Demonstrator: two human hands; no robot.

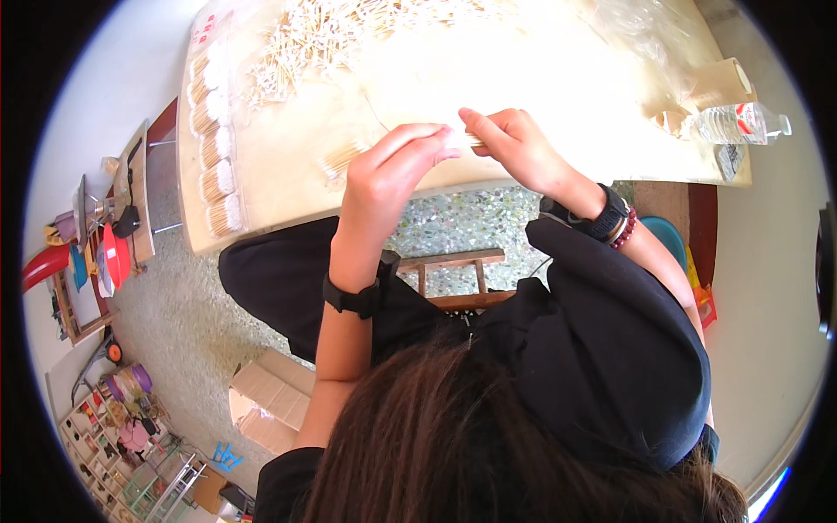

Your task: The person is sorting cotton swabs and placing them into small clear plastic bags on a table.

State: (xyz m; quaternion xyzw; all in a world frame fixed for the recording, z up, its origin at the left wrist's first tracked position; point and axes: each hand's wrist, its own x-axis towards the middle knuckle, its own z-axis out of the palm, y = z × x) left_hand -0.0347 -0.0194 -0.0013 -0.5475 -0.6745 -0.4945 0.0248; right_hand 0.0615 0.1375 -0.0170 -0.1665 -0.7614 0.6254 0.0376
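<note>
A small bundle of wooden-stick cotton swabs [473, 140] is held between my two hands over the table's near edge. My right hand [521, 152] is closed round the sticks, its thumb pointing up and left. From the left, my left hand [392, 170] has its fingers and thumb pinched at the bundle's other end, where strong glare washes out the detail. Beside my left wrist another small group of cotton swabs [343, 159] lies on the table, partly hidden by that hand. A large loose heap of swabs [314, 44] spreads over the far side.
Along the left edge of the pale table [279, 174] runs a row of swab bundles [212, 157] in clear plastic. At the right are a plastic bottle [737, 124], a brown roll [722, 83] and crumpled clear film [641, 39]. A cardboard box [272, 397] stands on the floor.
</note>
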